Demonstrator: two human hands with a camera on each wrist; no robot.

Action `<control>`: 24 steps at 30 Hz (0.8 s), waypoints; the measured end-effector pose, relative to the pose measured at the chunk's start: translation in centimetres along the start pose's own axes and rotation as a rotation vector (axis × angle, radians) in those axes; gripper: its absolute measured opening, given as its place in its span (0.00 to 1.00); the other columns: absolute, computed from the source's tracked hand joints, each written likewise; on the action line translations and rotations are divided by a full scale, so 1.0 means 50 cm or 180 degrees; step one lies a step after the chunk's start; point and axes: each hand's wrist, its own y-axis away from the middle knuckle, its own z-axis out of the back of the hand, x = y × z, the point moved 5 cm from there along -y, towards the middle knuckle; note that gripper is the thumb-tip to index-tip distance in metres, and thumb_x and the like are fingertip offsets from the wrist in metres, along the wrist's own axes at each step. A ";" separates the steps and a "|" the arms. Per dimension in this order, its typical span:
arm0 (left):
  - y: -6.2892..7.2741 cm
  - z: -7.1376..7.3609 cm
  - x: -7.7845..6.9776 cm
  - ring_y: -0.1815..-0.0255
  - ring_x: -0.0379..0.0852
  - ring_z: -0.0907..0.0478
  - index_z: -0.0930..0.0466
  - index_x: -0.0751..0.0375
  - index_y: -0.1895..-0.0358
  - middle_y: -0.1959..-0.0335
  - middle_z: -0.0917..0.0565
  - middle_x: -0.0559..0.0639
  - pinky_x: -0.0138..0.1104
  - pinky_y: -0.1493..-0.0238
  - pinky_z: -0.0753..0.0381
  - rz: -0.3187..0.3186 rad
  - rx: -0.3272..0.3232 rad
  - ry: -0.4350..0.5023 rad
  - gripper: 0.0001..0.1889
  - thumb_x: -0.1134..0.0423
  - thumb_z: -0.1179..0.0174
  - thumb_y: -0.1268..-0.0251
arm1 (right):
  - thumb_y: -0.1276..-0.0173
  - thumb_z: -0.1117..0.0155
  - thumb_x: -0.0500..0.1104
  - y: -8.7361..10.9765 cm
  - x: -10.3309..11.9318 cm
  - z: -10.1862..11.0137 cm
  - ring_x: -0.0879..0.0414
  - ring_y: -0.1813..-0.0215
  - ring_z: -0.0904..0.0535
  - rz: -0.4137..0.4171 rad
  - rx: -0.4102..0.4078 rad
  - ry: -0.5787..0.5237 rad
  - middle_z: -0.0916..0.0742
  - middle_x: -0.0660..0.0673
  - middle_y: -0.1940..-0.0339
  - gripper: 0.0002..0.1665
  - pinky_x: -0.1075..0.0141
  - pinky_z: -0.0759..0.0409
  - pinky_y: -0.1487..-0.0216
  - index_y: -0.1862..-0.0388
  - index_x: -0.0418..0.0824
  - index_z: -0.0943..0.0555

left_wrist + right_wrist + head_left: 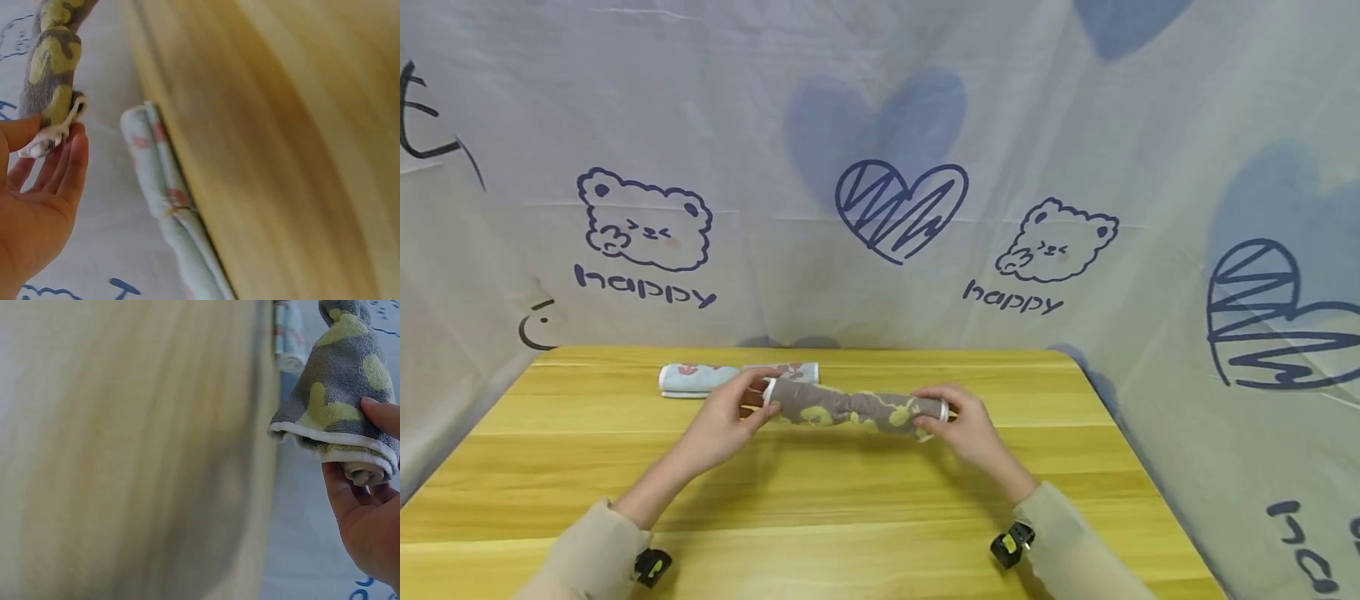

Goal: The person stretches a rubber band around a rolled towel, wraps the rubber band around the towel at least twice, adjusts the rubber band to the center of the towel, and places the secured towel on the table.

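Note:
A rolled grey towel (880, 410) with yellow patches and white edging is stretched level above the table, drawn in tightly at its middle. My left hand (730, 417) pinches its left end, thumb on the near side and fingers behind. At the other end, my right hand (962, 423) grips the roll, with the thumb across the cloth in the right wrist view. There the towel's end (337, 434) flares into loose layers around a tight core. Behind my left hand lies a rolled light-blue towel (696, 379) with red motifs, cinched at its middle by a thin orange band (172, 211).
The wooden table (820, 517) ends at the back against a hanging pale cloth (760, 125) printed with hearts, bears and "happy". Black wrist devices (1011, 546) show at both sleeve cuffs. The blue roll sits near the table's far edge.

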 end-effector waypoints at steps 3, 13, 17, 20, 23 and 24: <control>0.005 -0.005 0.029 0.51 0.59 0.15 0.27 0.71 0.34 0.49 0.17 0.64 0.42 0.50 0.12 0.0125 0.0226 -0.0015 0.23 0.73 0.35 0.29 | 0.40 0.22 0.29 -0.005 -0.020 -0.021 0.43 0.47 0.17 -0.0089 0.0066 0.0054 0.14 0.39 0.47 0.22 0.58 0.13 0.48 0.46 0.38 0.13; 0.025 -0.021 0.091 0.51 0.55 0.13 0.22 0.68 0.43 0.53 0.13 0.58 0.43 0.48 0.13 0.0273 0.0863 -0.0318 0.14 0.69 0.35 0.28 | 0.33 0.27 0.32 -0.005 -0.057 -0.065 0.45 0.41 0.18 -0.0210 0.0484 0.0331 0.13 0.43 0.45 0.18 0.51 0.19 0.37 0.46 0.43 0.13; 0.028 -0.025 0.101 0.52 0.52 0.14 0.20 0.67 0.44 0.54 0.13 0.55 0.45 0.47 0.14 0.0316 0.0969 -0.0414 0.14 0.66 0.34 0.27 | 0.32 0.28 0.32 -0.005 -0.067 -0.073 0.46 0.41 0.17 -0.0175 0.0616 0.0431 0.12 0.44 0.46 0.17 0.51 0.19 0.38 0.46 0.42 0.13; 0.027 -0.026 0.105 0.52 0.50 0.16 0.19 0.67 0.45 0.55 0.14 0.52 0.46 0.47 0.14 0.0318 0.1024 -0.0490 0.14 0.64 0.34 0.27 | 0.33 0.26 0.33 -0.007 -0.069 -0.075 0.45 0.41 0.17 -0.0122 0.0682 0.0549 0.12 0.44 0.46 0.17 0.49 0.20 0.35 0.46 0.41 0.13; 0.023 -0.025 0.107 0.53 0.49 0.16 0.18 0.67 0.45 0.56 0.14 0.51 0.48 0.47 0.15 0.0285 0.1034 -0.0620 0.14 0.63 0.34 0.27 | 0.33 0.26 0.34 -0.011 -0.067 -0.076 0.44 0.40 0.17 -0.0117 0.0687 0.0584 0.12 0.42 0.45 0.18 0.47 0.21 0.35 0.45 0.41 0.14; 0.021 -0.025 0.107 0.53 0.49 0.16 0.18 0.68 0.45 0.55 0.14 0.51 0.48 0.47 0.15 0.0270 0.1035 -0.0664 0.15 0.63 0.34 0.27 | 0.33 0.26 0.34 -0.013 -0.066 -0.074 0.44 0.40 0.18 -0.0154 0.0677 0.0571 0.12 0.42 0.44 0.19 0.48 0.21 0.34 0.44 0.42 0.14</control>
